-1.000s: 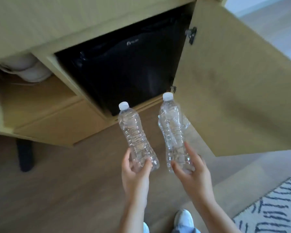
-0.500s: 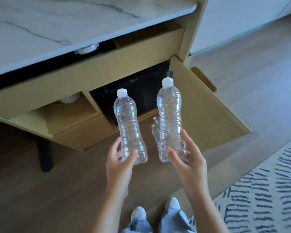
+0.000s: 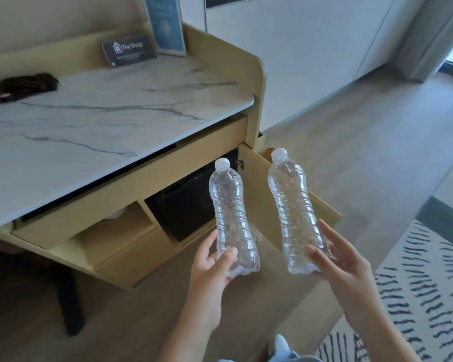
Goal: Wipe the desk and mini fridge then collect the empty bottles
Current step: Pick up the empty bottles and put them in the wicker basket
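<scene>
I hold two clear, empty plastic bottles with white caps, both upright in front of the desk. My left hand (image 3: 209, 273) grips the base of the left bottle (image 3: 229, 215). My right hand (image 3: 343, 265) grips the base of the right bottle (image 3: 290, 205). A bit of crumpled clear plastic shows behind the left bottle; I cannot tell what it is. The black mini fridge (image 3: 186, 205) sits in the cabinet under the marble desk top (image 3: 102, 121), behind the open cabinet door (image 3: 254, 184).
A dark cloth (image 3: 24, 86) lies at the desk's back left. A "The Shop" sign (image 3: 128, 49) and a blue card (image 3: 165, 24) stand at the back. A patterned rug (image 3: 416, 283) covers the wooden floor on the right. A black desk leg (image 3: 68, 304) stands at the lower left.
My view has risen from the cabinet opening to the whole desk top. Both hands keep their bottles, which now stand further apart.
</scene>
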The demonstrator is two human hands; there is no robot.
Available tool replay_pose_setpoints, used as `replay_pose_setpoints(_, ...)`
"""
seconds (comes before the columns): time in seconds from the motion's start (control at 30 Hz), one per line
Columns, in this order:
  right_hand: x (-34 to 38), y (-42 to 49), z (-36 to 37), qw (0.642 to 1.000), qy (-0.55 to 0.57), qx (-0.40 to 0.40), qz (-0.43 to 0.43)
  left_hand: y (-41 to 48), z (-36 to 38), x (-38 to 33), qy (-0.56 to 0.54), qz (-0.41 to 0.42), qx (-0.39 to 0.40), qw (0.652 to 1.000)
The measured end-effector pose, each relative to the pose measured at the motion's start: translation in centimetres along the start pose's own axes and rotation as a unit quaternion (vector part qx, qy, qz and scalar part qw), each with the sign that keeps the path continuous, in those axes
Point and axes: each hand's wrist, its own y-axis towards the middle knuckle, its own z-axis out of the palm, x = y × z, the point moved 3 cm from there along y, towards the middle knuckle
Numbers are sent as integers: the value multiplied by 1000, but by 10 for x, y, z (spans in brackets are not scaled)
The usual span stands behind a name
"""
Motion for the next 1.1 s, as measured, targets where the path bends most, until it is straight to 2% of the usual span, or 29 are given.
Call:
replay_pose_setpoints(0.23, 42, -2, -31, 999, -2, -49, -11, 4, 44, -39, 30, 13, 82, 996)
replay_pose_setpoints(0.47, 67, 5, -92, 994, 13, -104, -19, 9, 111, -39, 74, 9, 138, 988)
replay_pose_setpoints(0.7, 52, 34, -198, 987, 8, -160, -6, 11, 226, -11, 97, 4, 184, 978)
replay_pose_setpoints(0.97, 57, 78, -361, 982, 11, -187, -4, 10, 392, 36, 138, -9, 193, 971)
replay_pose_setpoints(1.1, 59, 104, -421, 983, 25, -184, 2, 17, 455, 47, 165, -6, 196, 967)
